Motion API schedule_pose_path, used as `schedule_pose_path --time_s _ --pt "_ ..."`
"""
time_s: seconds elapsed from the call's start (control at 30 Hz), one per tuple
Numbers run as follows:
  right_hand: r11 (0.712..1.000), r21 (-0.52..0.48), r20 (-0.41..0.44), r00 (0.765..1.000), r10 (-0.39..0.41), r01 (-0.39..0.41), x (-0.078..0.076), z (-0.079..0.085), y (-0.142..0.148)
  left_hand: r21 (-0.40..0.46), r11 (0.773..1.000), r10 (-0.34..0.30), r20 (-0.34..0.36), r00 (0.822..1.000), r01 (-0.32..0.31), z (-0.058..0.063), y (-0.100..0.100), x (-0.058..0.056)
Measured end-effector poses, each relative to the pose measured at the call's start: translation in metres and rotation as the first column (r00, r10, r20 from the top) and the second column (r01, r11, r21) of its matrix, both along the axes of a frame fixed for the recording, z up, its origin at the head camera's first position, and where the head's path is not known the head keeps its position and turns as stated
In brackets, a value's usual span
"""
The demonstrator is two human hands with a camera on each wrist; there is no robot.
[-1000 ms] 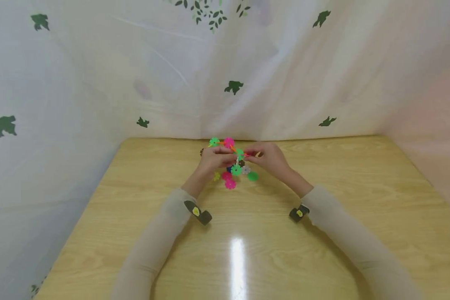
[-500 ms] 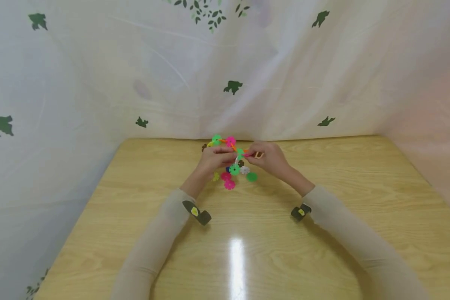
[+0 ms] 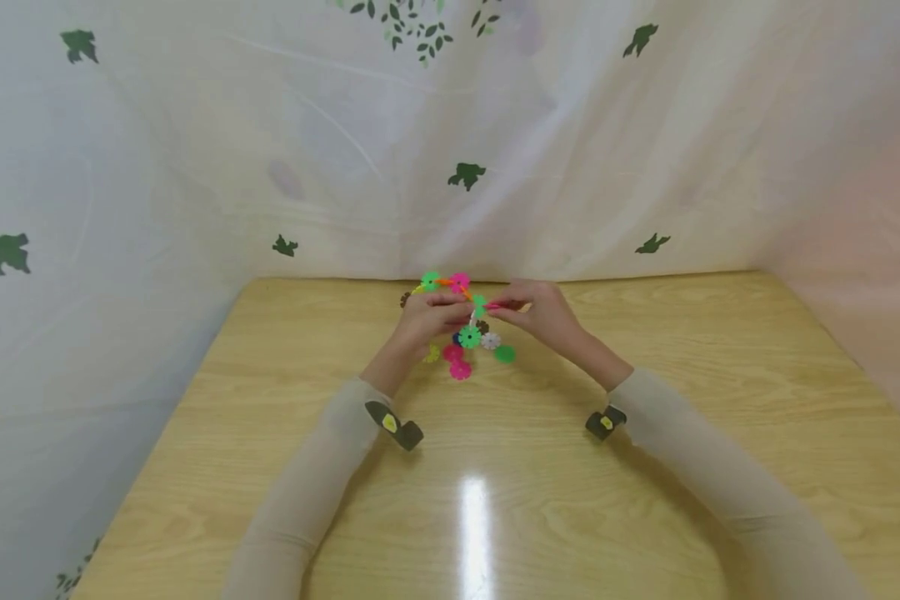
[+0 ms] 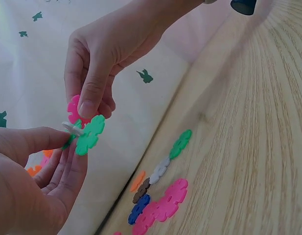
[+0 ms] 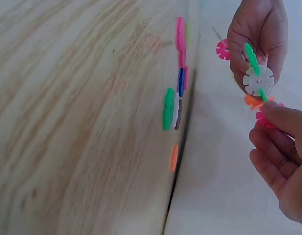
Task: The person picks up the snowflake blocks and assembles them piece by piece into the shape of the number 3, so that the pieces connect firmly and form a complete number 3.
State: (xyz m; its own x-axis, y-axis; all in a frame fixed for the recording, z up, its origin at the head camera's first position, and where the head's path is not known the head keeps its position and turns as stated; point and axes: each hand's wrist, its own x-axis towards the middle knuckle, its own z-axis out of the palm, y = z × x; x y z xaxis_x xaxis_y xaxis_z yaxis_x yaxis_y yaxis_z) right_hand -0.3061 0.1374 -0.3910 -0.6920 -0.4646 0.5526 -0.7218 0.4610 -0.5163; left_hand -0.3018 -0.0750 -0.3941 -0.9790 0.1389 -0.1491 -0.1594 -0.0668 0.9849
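My left hand [image 3: 423, 323] pinches a string of interlocked flower-shaped plastic discs above the far part of the table. In the left wrist view, a green disc [image 4: 91, 135] sticks out past its fingertips. A white disc [image 5: 258, 81] shows face-on between green ones in the right wrist view. Farther along the string, a green disc [image 3: 430, 281] and a pink disc [image 3: 459, 282] stand up behind the left hand. My right hand [image 3: 542, 315] pinches another pink disc [image 4: 74, 108] against the string's near green end. Whether their slots are engaged, I cannot tell.
Loose discs lie on the wooden table [image 3: 307, 358] below the hands: pink [image 4: 173, 198], blue [image 4: 139, 209], brown [image 4: 141, 191], white [image 4: 160, 170], green [image 4: 180, 144] and orange [image 4: 138, 181]. A patterned curtain [image 3: 330, 167] hangs along the table's back edge.
The right hand has shifted and turned slightly while pinching the pink disc. The string rose a little, then dipped; the left hand has stayed almost in place.
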Motion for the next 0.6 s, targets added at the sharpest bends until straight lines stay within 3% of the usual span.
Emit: schedule_pose_path --time_s 0.37,0.6 --pt "1.0 0.018 -0.052 0.998 0.02 -0.019 -0.001 -0.001 -0.001 -0.001 0.999 -0.038 0.005 0.999 0.038 -0.002 0.001 0.0" --pt "0.997 0.042 0.113 0.992 0.064 -0.069 -0.002 0.009 0.009 -0.019 0.999 -0.04 -0.012 0.999 0.039 -0.003 0.0 0.001"
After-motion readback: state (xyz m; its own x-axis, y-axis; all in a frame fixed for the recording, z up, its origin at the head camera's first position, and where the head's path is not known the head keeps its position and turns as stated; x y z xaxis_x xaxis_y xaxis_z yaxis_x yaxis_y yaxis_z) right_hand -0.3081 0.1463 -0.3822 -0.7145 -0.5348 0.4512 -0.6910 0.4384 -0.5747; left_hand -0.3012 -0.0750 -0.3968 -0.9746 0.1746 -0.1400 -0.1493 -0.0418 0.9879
